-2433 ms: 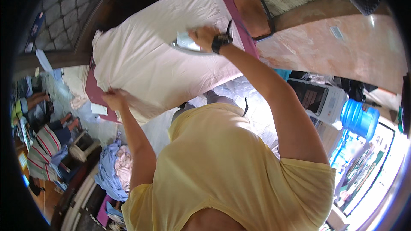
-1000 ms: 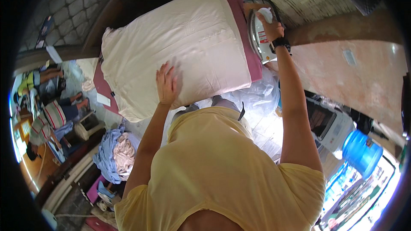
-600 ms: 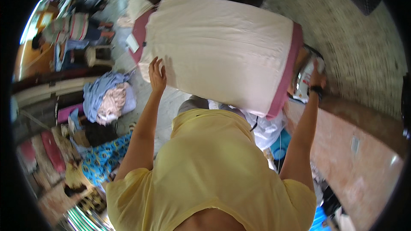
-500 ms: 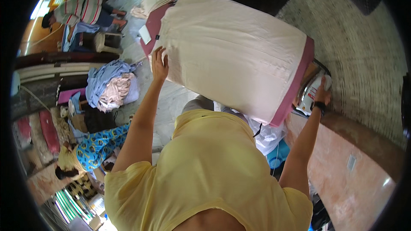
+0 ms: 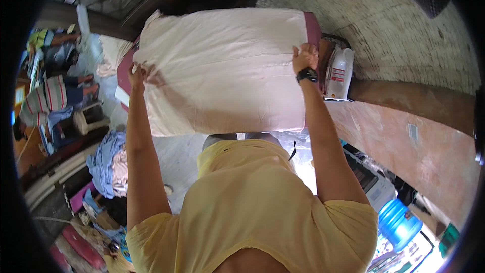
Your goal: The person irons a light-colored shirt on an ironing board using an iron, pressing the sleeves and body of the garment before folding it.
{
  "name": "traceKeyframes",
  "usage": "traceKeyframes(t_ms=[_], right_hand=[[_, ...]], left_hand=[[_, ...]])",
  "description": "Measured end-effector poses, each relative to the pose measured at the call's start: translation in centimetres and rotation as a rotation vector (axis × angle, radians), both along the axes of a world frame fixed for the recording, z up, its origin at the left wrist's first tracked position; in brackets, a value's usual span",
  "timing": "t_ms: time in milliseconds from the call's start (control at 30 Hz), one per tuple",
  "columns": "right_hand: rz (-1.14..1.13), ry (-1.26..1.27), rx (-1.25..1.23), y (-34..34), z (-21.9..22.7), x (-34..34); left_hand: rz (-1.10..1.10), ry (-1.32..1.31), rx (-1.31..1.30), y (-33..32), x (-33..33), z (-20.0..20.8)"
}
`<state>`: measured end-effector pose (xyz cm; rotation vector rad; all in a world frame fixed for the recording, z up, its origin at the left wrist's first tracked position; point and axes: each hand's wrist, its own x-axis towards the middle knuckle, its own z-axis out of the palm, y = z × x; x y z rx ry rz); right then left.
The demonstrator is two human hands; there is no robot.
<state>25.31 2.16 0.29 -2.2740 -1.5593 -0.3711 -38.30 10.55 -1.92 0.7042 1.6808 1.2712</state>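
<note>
A cream cloth is spread over the ironing board, whose maroon cover shows at both ends. At the cloth's left edge, my left hand is closed in a pinch on the fabric, with soft folds running from it. My right hand, with a black watch on the wrist, lies on the cloth's right edge where it meets the maroon cover. Its fingers are out, and it grips nothing that I can see. Just right of it, a white iron rests on the stand at the board's end.
Blue and pink clothes are heaped on the left. A person in a striped top is by a stool at the far left. A pinkish counter runs along the right, with a blue water jug below.
My right hand has let go of the iron and moved left onto the cloth. My left hand has closed on the cloth's left edge. The view has turned.
</note>
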Motion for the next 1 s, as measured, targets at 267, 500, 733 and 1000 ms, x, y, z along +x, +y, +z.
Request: traceKeyframes(t_ms=[267, 500, 733, 1000], right_hand=[[-0.257, 0.46, 0.01, 0.2, 2.8, -0.1], [-0.162, 0.438, 0.039, -3.4, 2.8, -1.7], [-0.273, 0.682, 0.008, -5.7, 3.4, -2.0], [-0.315, 0.507, -0.188, -25.2, 2.6, -6.9]], left_hand=[[-0.239, 1.097, 0.659, 5.4, 15.8, 6.5], [-1.015, 0.827, 0.86, 11.3, 41.6, 8.1], [-1.528, 0.861, 0.901, 13.7, 54.2, 6.4], [-1.852, 0.929, 0.801, 15.8, 55.8, 9.4]])
